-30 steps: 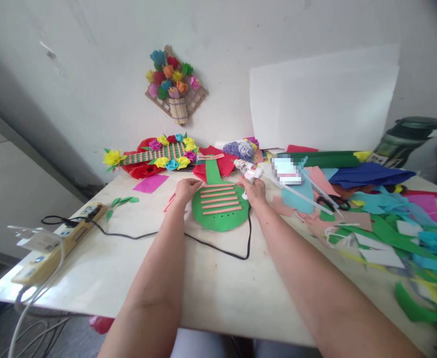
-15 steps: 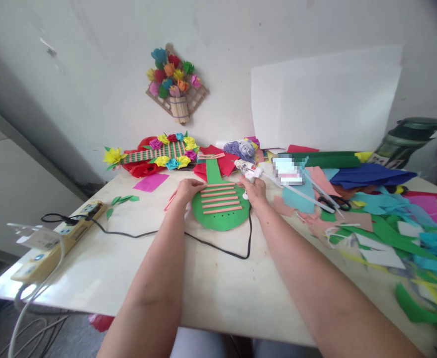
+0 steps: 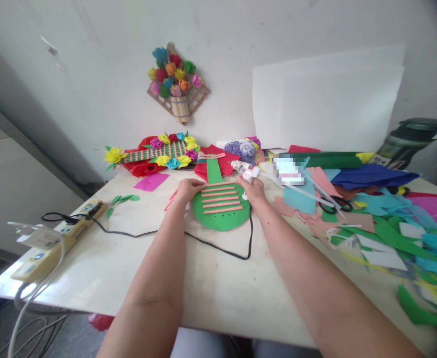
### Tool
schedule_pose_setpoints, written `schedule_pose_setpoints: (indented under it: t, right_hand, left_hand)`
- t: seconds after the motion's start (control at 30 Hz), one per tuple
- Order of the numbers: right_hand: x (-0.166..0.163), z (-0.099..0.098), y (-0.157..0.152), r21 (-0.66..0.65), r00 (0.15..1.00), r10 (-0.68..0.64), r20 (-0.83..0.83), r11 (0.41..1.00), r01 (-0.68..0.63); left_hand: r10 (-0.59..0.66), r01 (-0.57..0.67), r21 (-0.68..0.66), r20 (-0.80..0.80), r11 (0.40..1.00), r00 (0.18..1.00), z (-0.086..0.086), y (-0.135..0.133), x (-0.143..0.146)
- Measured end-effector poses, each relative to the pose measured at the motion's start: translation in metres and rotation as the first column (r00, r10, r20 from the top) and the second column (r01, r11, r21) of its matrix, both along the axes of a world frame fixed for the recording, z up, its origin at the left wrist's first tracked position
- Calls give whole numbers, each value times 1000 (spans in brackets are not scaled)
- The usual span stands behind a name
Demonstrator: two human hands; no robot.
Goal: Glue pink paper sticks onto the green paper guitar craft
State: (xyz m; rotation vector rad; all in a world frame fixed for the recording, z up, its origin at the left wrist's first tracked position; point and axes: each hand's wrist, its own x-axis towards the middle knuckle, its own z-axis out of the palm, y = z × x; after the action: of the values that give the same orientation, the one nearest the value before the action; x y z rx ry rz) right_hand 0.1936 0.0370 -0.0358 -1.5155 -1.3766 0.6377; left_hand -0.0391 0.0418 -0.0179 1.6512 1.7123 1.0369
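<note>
A green guitar-shaped cutout [image 3: 221, 222] lies on the table, its neck pointing away from me. Several pink paper strips [image 3: 221, 199] run across its round body in rows. At the left end of the farthest strip, my left hand [image 3: 191, 190] pinches with thumb and finger. My right hand [image 3: 254, 191] is wrapped around a white hot glue gun [image 3: 248, 172], and its fingertips reach the same strip's right end. The grip partly hides the gun's handle. A black cord [image 3: 218, 249] leads from below that hand toward the left.
A power strip [image 3: 59, 238] lies at left near green paper leaves [image 3: 119, 201]. A flower-decorated paper guitar [image 3: 154, 154] is at the back. On the right are scissors [image 3: 335, 204], a phone-like blurred object [image 3: 289, 170], paper scraps [image 3: 386, 228] and a dark bottle [image 3: 408, 141].
The glue gun and my right hand have shifted slightly to the left. My left hand stays at the strip's left end, and the strips look the same.
</note>
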Motion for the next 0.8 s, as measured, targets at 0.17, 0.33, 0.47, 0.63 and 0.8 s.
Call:
schedule_pose_setpoints:
  t: [0.17, 0.33, 0.47, 0.63, 0.8]
  right_hand:
    - [-3, 0, -1, 38, 998, 54, -19, 998, -53]
    - [-4, 1, -1, 43, 993, 104, -59, 994, -102]
    - [-4, 0, -1, 34, 991, 123, -56, 992, -121]
    - [-4, -1, 0, 29, 994, 105, -35, 994, -104]
    - [-4, 0, 1, 24, 997, 82, -10, 996, -82]
  left_hand:
    - [-10, 11, 12, -17, 1000, 1000, -1, 1, -1]
    - [-3, 4, 26, -44, 1000, 999, 2, 0, 0]
    - [3, -2, 23, -53, 1000, 999, 3, 0, 0]
    - [8, -4, 37, -95, 999, 995, 2, 2, -2]
    - [5, -1, 32, -106, 999, 994, 2, 1, -3]
